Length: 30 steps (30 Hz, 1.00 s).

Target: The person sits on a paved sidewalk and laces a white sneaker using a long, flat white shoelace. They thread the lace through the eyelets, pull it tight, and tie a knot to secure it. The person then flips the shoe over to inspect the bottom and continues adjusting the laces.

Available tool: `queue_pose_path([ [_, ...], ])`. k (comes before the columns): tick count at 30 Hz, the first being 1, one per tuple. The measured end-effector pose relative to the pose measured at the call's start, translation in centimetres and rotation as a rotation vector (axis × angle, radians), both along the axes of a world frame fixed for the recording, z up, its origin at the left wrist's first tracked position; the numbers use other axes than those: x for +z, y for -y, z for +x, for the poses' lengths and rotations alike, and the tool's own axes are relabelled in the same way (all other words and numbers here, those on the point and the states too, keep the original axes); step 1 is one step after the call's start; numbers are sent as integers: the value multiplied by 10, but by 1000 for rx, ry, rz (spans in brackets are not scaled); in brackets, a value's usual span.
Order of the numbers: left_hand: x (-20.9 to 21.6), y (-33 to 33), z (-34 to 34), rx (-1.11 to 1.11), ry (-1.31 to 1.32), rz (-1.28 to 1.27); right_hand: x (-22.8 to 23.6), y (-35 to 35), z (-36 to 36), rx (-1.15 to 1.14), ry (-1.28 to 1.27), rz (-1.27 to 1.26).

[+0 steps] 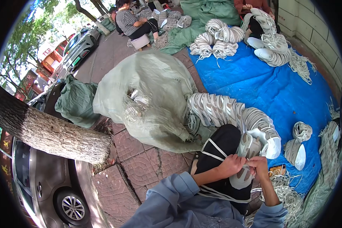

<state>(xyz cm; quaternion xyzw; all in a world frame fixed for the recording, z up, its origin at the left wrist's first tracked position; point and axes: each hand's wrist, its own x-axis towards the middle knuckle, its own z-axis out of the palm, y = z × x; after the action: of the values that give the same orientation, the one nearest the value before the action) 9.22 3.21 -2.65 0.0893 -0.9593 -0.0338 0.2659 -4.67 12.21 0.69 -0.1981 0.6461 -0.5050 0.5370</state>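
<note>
A white and grey shoe upper (240,181) lies over my lap on the black trousers. Above it, my left hand (233,166) is closed in a pinch, on what looks like a thin shoelace. My right hand (259,167) pinches close beside it, fingertips almost meeting the left's; the strand between them is very small in view. Just beyond my hands, a long curved row of nested shoe uppers (224,108) runs from the big sack to my knee. A tangle of loose white laces (287,193) lies by my right forearm.
A bulging pale sack (152,76) stands ahead on the paving. The blue tarp (247,79) carries upper bundles (224,38) and two smaller stacks (295,154). People sit at the back, one in a striped top (127,22). A tree trunk (60,138) and parked car (49,190) are left.
</note>
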Motion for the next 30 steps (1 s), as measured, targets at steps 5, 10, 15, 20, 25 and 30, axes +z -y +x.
queue_pose_path([
  [5,2,-3,2,27,-29,-11,1,-1,3,63,-131,62],
  [10,3,-2,-1,-8,83,-25,-5,1,-1,59,-51,42],
  [15,-2,1,4,9,22,33,0,0,7,83,-95,13],
  [20,4,10,2,-87,290,7,4,0,11,157,-154,15],
  [25,19,17,-14,-124,499,271,-7,-6,10,165,-194,-47],
  [30,41,44,-38,-99,950,837,-19,-11,9,327,-814,-354],
])
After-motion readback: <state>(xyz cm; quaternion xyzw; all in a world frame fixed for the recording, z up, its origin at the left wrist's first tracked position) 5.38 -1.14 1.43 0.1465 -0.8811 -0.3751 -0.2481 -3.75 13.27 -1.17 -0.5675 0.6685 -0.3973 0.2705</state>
